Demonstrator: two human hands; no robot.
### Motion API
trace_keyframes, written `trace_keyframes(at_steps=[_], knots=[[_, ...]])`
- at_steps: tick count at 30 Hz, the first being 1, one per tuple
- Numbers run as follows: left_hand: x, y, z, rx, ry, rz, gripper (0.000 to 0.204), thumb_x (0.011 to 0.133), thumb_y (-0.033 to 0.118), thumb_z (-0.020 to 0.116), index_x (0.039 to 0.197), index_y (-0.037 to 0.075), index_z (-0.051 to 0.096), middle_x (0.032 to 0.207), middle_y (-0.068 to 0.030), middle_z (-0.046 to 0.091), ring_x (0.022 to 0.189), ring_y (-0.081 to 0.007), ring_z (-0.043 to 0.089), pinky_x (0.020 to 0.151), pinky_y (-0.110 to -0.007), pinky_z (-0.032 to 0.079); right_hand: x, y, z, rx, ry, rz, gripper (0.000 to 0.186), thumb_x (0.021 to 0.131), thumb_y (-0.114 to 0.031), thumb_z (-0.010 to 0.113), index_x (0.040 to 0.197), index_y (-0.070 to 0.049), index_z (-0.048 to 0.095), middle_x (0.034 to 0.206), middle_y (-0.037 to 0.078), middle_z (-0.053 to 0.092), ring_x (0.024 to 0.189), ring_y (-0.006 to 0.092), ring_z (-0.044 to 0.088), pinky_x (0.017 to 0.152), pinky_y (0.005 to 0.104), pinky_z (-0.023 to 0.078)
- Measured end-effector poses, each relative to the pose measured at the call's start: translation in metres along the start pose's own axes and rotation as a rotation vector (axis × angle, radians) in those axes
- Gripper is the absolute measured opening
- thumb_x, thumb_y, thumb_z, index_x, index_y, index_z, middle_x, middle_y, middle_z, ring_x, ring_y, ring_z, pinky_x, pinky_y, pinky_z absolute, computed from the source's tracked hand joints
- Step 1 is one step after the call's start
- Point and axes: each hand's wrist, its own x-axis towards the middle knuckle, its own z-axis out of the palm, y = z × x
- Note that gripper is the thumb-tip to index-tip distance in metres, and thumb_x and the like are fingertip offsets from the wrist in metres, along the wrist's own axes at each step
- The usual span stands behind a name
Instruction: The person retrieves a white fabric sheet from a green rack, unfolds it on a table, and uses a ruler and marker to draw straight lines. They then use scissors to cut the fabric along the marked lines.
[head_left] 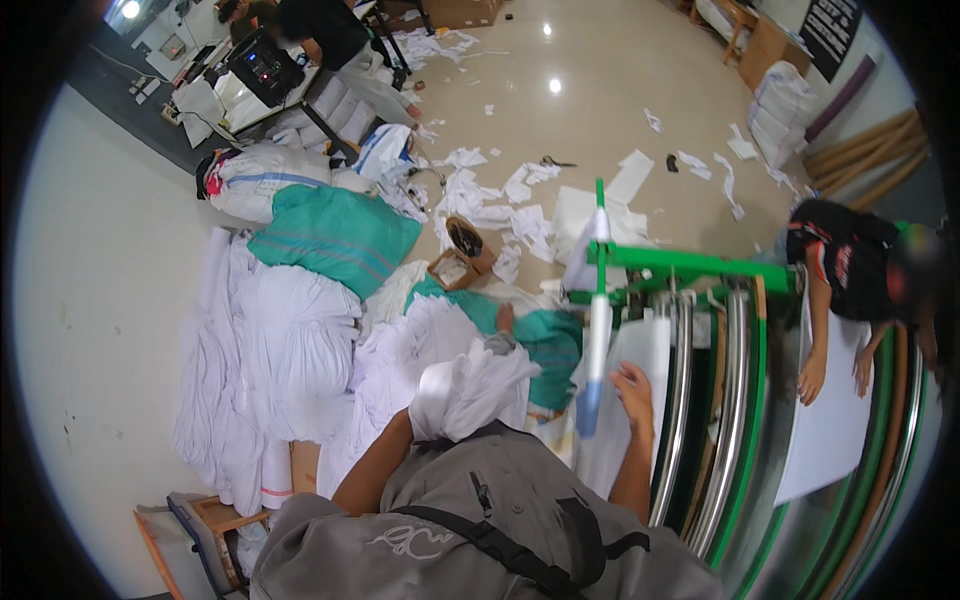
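A gathered bundle of white cloth (470, 395) is held up in front of my belly by my left hand (428, 405). The folds cover my left fingers. My right hand (635, 395) is raised with its fingers apart and nothing in them. It is beside a white-and-blue roll (596, 350) at the end of a green machine frame (690, 262). A white sheet (640, 350) hangs behind that hand, next to the shiny metal rollers (735, 370).
Piled white cloth (290, 330) and green sacks (340, 235) lie left and ahead. An open cardboard box (462, 262), paper scraps and scissors (556, 161) are on the floor. At right, another person's hands (812, 378) are over a white sheet (830, 410); people stand at a far table.
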Motion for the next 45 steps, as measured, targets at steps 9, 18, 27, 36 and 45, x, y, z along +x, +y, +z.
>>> trace_keyframes(at_steps=[9, 18, 27, 36, 45], knots=[[0.297, -0.057, -0.149, -0.066, -0.200, 0.135, 0.050, 0.096, 0.024, 0.072, 0.139, 0.000, 0.061, 0.138, -0.0109, 0.064, 0.121, -0.0195, 0.062, 0.104, -0.033, 0.049, 0.177, -0.264, 0.023, 0.427, 0.203, -0.291, 0.038, 0.097, -0.013, 0.074, 0.132, -0.003, 0.065, 0.111, 0.001, 0.064, 0.094, 0.0100, 0.059, 0.083, 0.0257, 0.049], [0.510, -0.049, -0.278, -0.253, -0.281, 0.264, 0.046, 0.094, 0.024, 0.073, 0.133, 0.000, 0.065, 0.129, -0.0102, 0.069, 0.114, -0.0192, 0.065, 0.099, -0.034, 0.051, 0.362, -0.414, 0.197, 0.133, -0.682, -0.488, 0.066, 0.086, -0.015, 0.075, 0.149, -0.007, 0.056, 0.143, 0.013, 0.061, 0.132, 0.0282, 0.057, 0.115, 0.0399, 0.042], [0.683, -0.069, -0.435, -0.355, -0.205, 0.291, 0.042, 0.093, 0.023, 0.073, 0.128, 0.000, 0.069, 0.121, -0.0094, 0.073, 0.107, -0.0188, 0.067, 0.094, -0.035, 0.053, 0.589, -0.568, 0.233, -0.229, -0.886, -0.334, 0.051, 0.087, -0.016, 0.082, 0.134, -0.004, 0.068, 0.115, 0.006, 0.074, 0.106, 0.0163, 0.066, 0.098, 0.0320, 0.052], [0.860, -0.094, -0.610, -0.424, 0.056, 0.047, 0.035, 0.094, 0.024, 0.072, 0.117, -0.002, 0.074, 0.105, -0.0090, 0.078, 0.097, -0.0169, 0.069, 0.088, -0.034, 0.054, 0.832, -0.765, 0.299, -0.533, -1.048, -0.418, 0.037, 0.083, -0.022, 0.083, 0.111, -0.001, 0.071, 0.104, 0.010, 0.073, 0.101, 0.0198, 0.067, 0.092, 0.0349, 0.052], [0.994, -0.160, -0.768, -0.564, 0.684, -0.217, 0.041, 0.108, 0.034, 0.061, 0.085, 0.000, 0.063, 0.076, 0.0037, 0.054, 0.075, -0.0086, 0.048, 0.068, -0.029, 0.043, 1.042, -0.851, 0.402, -0.446, -0.971, -0.384, 0.041, 0.077, -0.017, 0.087, 0.108, -0.001, 0.066, 0.102, 0.008, 0.069, 0.096, 0.0196, 0.064, 0.090, 0.0353, 0.051]])
